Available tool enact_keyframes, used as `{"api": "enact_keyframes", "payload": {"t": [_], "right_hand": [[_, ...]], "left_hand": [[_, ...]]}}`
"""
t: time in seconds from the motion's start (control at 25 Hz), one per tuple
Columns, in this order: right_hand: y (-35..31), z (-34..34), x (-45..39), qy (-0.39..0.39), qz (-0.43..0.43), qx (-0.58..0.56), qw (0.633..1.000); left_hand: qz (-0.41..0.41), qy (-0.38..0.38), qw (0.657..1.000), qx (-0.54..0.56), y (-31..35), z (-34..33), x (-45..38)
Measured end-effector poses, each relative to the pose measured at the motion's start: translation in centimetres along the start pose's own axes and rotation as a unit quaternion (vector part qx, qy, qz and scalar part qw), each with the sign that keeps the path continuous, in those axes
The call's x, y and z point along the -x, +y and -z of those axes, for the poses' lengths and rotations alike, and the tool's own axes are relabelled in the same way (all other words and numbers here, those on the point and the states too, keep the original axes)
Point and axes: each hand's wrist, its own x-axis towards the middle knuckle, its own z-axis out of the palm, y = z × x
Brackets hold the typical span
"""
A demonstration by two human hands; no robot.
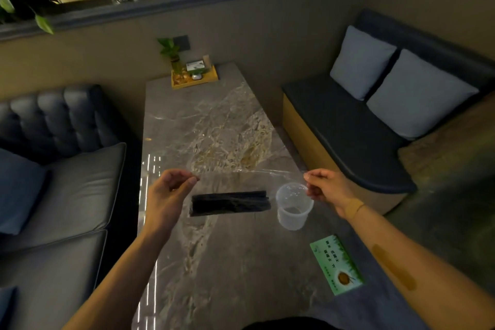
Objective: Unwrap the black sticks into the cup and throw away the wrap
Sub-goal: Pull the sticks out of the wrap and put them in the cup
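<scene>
A bundle of black sticks [229,203] lies crosswise on the marble table [241,262], between my two hands. A clear plastic wrap [227,131] is stretched out flat over the table beyond the bundle. My left hand [168,195] pinches the wrap's near left corner. My right hand [328,190] pinches its near right corner, just above the rim of a clear plastic cup [293,206]. The cup stands upright to the right of the sticks and looks empty.
A green box [338,265] lies flat near the table's right edge. A yellow tray [195,75] with a small plant and holders sits at the far end. A grey sofa [53,195] is on the left, a dark bench with pillows [375,120] on the right.
</scene>
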Motion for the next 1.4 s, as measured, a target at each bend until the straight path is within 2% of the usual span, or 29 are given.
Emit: {"api": "enact_keyframes", "payload": {"t": [0.48, 0.84, 1.4], "right_hand": [[2.7, 2.4, -2.1, -0.026, -0.040, -0.032, 0.998], [3.0, 2.9, -2.3, -0.019, -0.066, -0.061, 0.996], [3.4, 3.6, -2.1, -0.035, -0.111, -0.120, 0.986]], "left_hand": [[-0.031, -0.030, 0.999, -0.028, 3.4, -3.8, -2.0], [-0.024, -0.043, 0.997, -0.056, 5.8, -6.5, -3.1], [-0.087, -0.098, 0.984, -0.118, 12.4, -13.1, -5.0]]}}
